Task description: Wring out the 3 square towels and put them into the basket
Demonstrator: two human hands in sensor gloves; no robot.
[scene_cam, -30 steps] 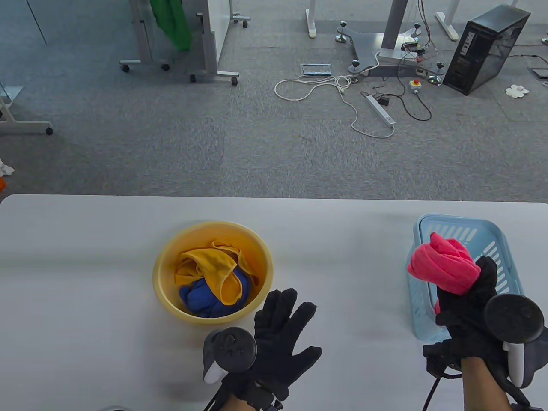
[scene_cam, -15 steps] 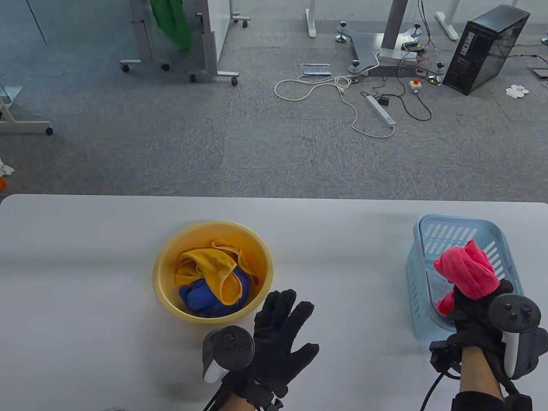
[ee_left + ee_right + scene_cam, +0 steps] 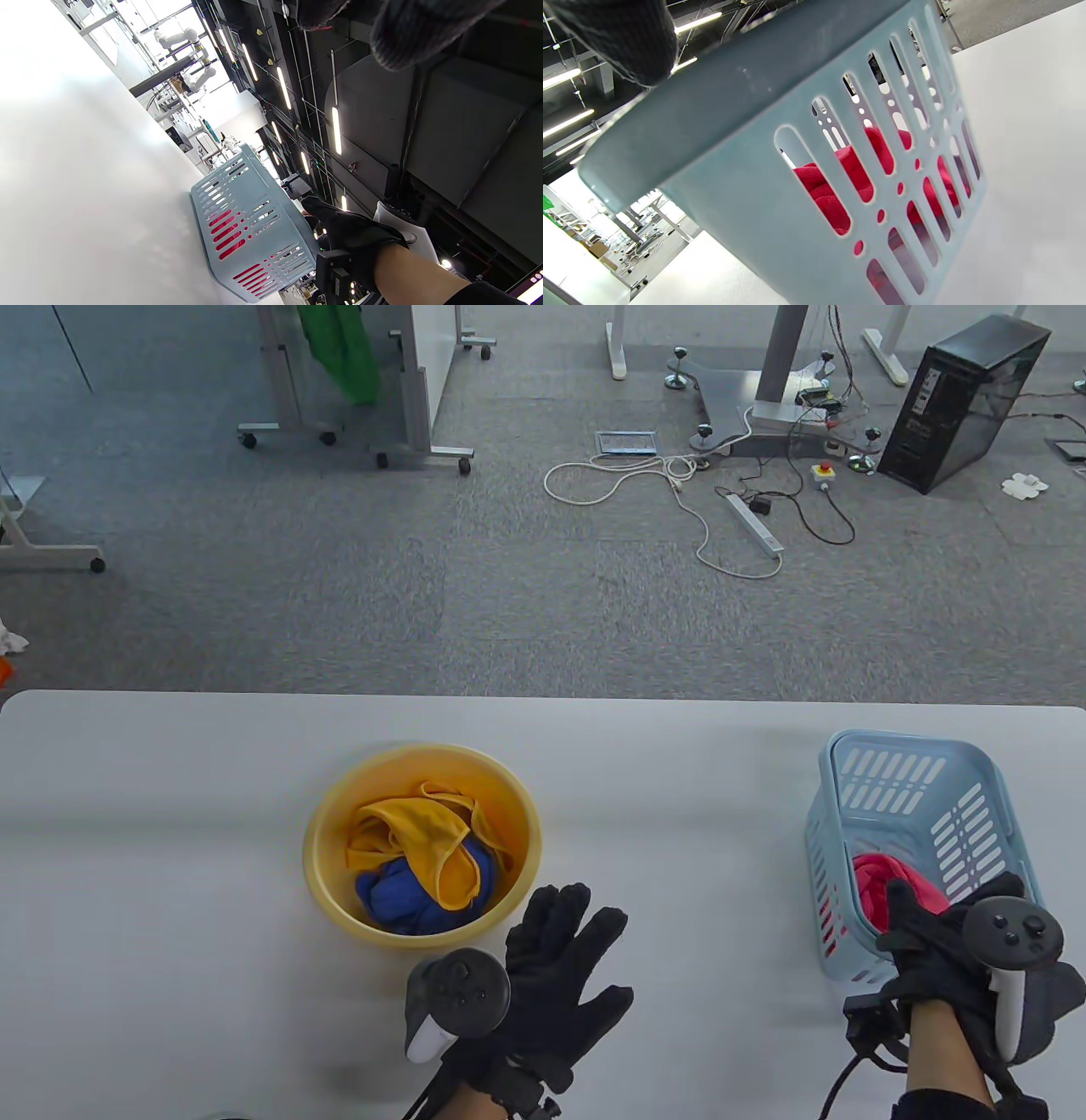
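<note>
The pink towel [image 3: 874, 878] lies bunched in the near end of the light blue slotted basket [image 3: 891, 746] at the table's right. My right hand [image 3: 933, 925] reaches over the basket's near rim, fingers spread above the towel. Whether they touch it is hidden. Red cloth [image 3: 852, 165] shows through the basket's [image 3: 746, 203] wall slots in the right wrist view. A yellow towel [image 3: 424, 831] lies over a blue towel [image 3: 399, 899] in the yellow bowl [image 3: 322, 823]. My left hand [image 3: 560, 959] hovers just right of the bowl, fingers straight and spread, holding nothing.
The white table [image 3: 170, 780] carries only the bowl and the basket [image 3: 254, 237]. Beyond its far edge is grey carpet with cables, desk legs and a black computer case [image 3: 959, 398].
My right hand has lowered the pink towel from above the basket's left rim down into the basket, and its fingers have spread. The left hand has barely moved.
</note>
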